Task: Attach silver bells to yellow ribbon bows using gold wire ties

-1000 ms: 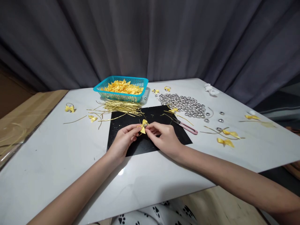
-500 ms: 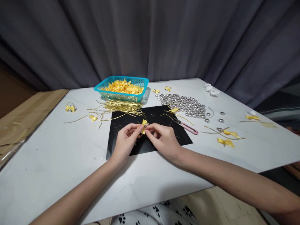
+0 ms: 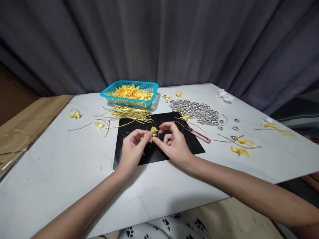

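Between thumb and fingers, my left hand (image 3: pixel 134 144) pinches a yellow ribbon bow (image 3: pixel 153 130) above the black mat (image 3: pixel 152 156). A shiny silver bell (image 3: pixel 154 134) sits at the middle of the bow, with a thin gold cord looping at its right side. My right hand (image 3: pixel 173 142) is beside the bow, its thumb and index finger apart and the thumb tip close to the bell. Whether that thumb touches the bell I cannot tell. Pink-handled snips (image 3: pixel 199 135) lie on the mat's right edge.
A turquoise basket (image 3: pixel 129 100) full of yellow bows stands at the back. Before it lies a bundle of gold cords (image 3: pixel 131 113). Silver bells (image 3: pixel 196 111) are heaped to the right. Loose bows (image 3: pixel 240 151) and a finished-looking bow with loop (image 3: pixel 74 114) lie on the white table (image 3: pixel 62 172).
My right thumb and index finger have parted from their pinch at the bow, the index lifting up and right. The bell now shows more fully. My left hand keeps its pinch.
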`<state>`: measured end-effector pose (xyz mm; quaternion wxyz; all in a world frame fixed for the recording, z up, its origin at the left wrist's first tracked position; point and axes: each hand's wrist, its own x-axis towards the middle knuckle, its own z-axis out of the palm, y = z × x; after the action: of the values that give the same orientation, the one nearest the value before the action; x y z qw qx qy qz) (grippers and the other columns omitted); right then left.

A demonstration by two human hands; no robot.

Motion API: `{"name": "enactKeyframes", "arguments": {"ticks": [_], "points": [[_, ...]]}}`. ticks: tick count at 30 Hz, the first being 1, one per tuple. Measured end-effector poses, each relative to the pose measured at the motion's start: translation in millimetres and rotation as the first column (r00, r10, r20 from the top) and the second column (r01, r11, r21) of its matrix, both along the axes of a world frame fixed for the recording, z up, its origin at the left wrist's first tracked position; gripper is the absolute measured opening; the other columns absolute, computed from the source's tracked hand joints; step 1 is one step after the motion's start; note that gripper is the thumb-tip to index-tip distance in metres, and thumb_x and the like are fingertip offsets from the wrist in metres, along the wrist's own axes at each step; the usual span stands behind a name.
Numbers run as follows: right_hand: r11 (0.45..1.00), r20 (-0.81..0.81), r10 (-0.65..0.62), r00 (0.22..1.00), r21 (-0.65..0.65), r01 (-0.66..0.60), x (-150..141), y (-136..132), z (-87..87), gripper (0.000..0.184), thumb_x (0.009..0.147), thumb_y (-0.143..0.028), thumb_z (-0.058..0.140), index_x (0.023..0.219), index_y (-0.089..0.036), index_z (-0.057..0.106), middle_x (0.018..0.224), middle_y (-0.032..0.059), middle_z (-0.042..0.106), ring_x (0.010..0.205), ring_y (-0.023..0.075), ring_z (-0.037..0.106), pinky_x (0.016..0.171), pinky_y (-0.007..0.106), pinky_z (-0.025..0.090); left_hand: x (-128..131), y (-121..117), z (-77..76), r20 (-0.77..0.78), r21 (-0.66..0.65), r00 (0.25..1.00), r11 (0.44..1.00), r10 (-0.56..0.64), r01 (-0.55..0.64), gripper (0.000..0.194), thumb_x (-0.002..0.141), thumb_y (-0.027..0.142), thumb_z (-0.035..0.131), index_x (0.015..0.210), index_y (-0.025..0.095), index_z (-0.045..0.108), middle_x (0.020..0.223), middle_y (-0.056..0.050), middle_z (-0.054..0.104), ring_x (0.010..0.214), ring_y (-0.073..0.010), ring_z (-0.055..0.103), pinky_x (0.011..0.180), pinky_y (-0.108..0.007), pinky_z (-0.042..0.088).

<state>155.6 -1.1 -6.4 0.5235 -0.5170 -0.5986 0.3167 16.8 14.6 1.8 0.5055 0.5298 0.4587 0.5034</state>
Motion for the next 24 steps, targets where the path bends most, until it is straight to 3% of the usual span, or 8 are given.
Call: {"name": "enactKeyframes", "arguments": {"ticks": [4, 8, 13, 19, 24], "points": [[0.968, -0.135, 0.166, 0.977, -0.167, -0.188, 3.4, 6.3, 0.5, 0.026, 0.072, -0.032, 0.067, 0.090, -0.016, 0.056, 0.092, 0.0026, 0.061, 0.041, 0.0008, 0.046, 0.037, 0.016, 0.036, -0.6, 2.6, -1.1, 0.004, -0.022, 1.000, 1.000, 0.013, -0.012, 0.015, 0.070, 0.031, 0.070, 0.071, 0.017, 0.066, 0.065, 0.000, 0.063, 0.058, -0.0104, 0.051, 0.055, -0.022, 0.038], [0.918, -0.270, 0.196, 0.943, -0.288, -0.273, 3.9, 8.4, 1.5, 0.027, 0.070, -0.035, 0.069, 0.084, -0.014, 0.058, 0.080, 0.0000, 0.060, 0.037, 0.0009, 0.045, 0.035, 0.016, 0.035, -0.8, 4.3, -3.0, 0.008, -0.031, 1.000, 0.999, 0.026, -0.026, 0.015, 0.071, 0.031, 0.069, 0.069, 0.017, 0.065, 0.060, 0.002, 0.059, 0.054, -0.0099, 0.048, 0.051, -0.021, 0.037], [0.923, -0.298, 0.200, 0.933, -0.263, -0.282, 2.7, 6.5, 1.8, 0.027, 0.070, -0.036, 0.070, 0.081, -0.015, 0.057, 0.070, -0.0039, 0.057, 0.038, 0.0010, 0.044, 0.036, 0.015, 0.035, -1.2, 3.8, -3.7, 0.026, -0.036, 1.000, 0.999, -0.012, 0.013, 0.020, 0.071, 0.036, 0.069, 0.071, 0.017, 0.065, 0.062, 0.001, 0.060, 0.056, -0.0101, 0.049, 0.054, -0.021, 0.039], [0.944, -0.266, 0.174, 0.948, -0.230, -0.237, 2.4, 6.1, 1.8, 0.027, 0.070, -0.036, 0.070, 0.081, -0.015, 0.057, 0.074, -0.0027, 0.058, 0.039, 0.0006, 0.044, 0.035, 0.015, 0.033, -2.0, 3.9, -3.6, 0.030, -0.036, 0.999, 0.999, -0.030, 0.032, 0.021, 0.070, 0.037, 0.071, 0.073, 0.016, 0.066, 0.063, 0.001, 0.061, 0.059, -0.0106, 0.051, 0.055, -0.021, 0.040], [0.920, -0.303, 0.196, 0.933, -0.273, -0.282, 2.8, 6.2, 3.0, 0.032, 0.066, -0.039, 0.073, 0.077, -0.015, 0.055, 0.065, -0.0052, 0.055, 0.038, 0.0017, 0.043, 0.035, 0.016, 0.035, -2.8, 4.9, -3.3, 0.030, 0.009, 1.000, 1.000, -0.003, 0.003, 0.020, 0.071, 0.037, 0.070, 0.071, 0.017, 0.066, 0.063, 0.001, 0.061, 0.060, -0.0112, 0.051, 0.058, -0.022, 0.040]]}}
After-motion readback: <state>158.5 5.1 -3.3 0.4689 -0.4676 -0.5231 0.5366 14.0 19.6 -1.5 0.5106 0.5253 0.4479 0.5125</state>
